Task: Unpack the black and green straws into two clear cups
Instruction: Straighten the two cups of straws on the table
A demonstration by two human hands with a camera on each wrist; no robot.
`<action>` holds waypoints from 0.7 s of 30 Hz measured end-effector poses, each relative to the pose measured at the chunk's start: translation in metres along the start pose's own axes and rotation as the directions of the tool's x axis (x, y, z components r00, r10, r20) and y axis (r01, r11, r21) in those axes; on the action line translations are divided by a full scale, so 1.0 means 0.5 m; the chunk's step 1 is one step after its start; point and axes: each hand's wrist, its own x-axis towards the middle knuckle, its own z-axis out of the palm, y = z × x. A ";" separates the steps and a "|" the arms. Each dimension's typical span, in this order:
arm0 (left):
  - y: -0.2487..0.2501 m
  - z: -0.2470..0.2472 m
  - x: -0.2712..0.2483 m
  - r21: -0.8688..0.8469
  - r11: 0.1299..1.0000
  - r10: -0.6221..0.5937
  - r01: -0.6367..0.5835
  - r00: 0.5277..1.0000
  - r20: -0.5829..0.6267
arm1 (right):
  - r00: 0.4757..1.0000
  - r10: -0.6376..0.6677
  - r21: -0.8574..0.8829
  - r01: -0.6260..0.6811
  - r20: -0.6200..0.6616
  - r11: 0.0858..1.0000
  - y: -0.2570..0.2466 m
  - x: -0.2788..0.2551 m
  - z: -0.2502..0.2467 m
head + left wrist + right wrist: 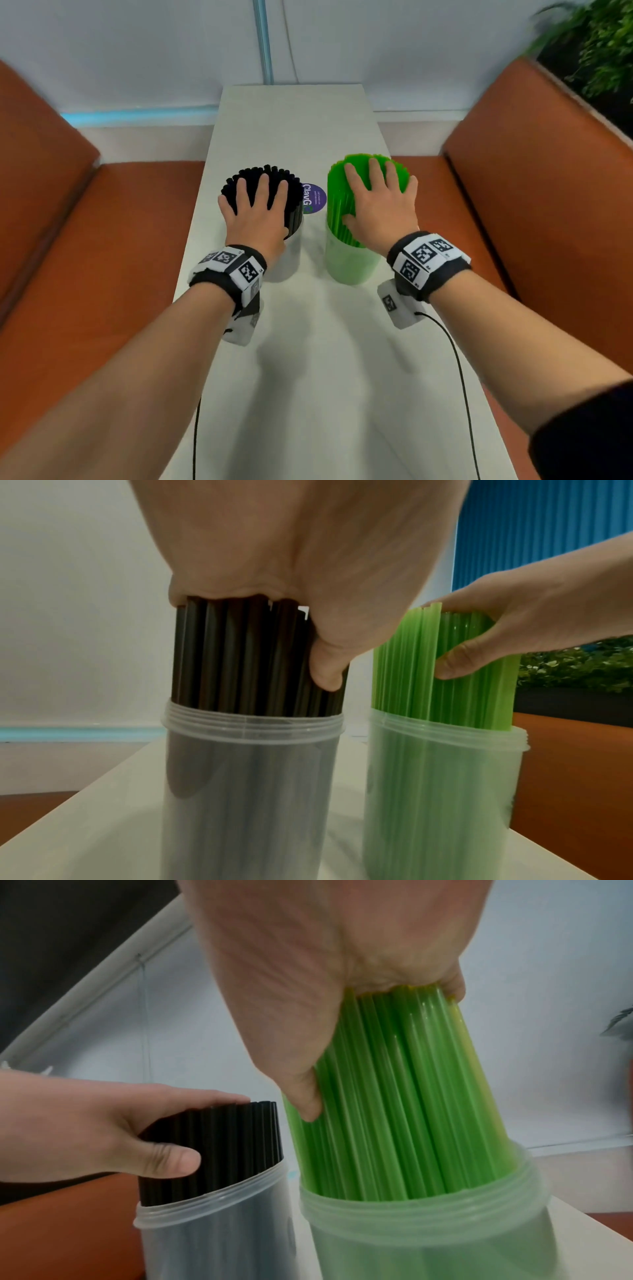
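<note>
A round purple label point(315, 198) on the white table point(291, 113), at three o'clock from the black straws point(295, 210), reads "ClavG"; its smaller print is illegible.

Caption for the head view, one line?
Left hand rests on black plastic straws, right hand on green plastic straws, both in clear plastic cups.

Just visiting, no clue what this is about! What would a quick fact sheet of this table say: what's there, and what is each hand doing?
table: white, orange seats on both sides
left cup: clear, packed with upright black straws
right cup: clear, packed with upright green straws
left hand: palm and spread fingers on the black straw tops, thumb against their side
right hand: same way on the green straws
sticker: round, purple, on the table, showing between the two cups
</note>
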 end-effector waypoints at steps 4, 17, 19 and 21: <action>-0.007 0.003 0.067 0.007 1.000 0.005 -0.005 1.000 0.008 | 1.000 -0.011 -0.003 0.011 0.002 1.000 0.002 0.083 0.012; -0.020 0.018 0.182 0.010 1.000 0.005 -0.005 1.000 -0.026 | 0.999 -0.037 0.005 0.038 -0.030 0.999 0.007 0.233 0.030; -0.022 0.018 0.186 0.008 1.000 0.005 -0.005 1.000 -0.027 | 0.998 -0.036 -0.001 0.036 -0.041 0.999 0.007 0.237 0.033; -0.020 0.015 0.184 0.004 1.000 -0.002 0.002 1.000 -0.017 | 0.998 -0.041 -0.007 0.041 -0.049 0.999 0.007 0.235 0.034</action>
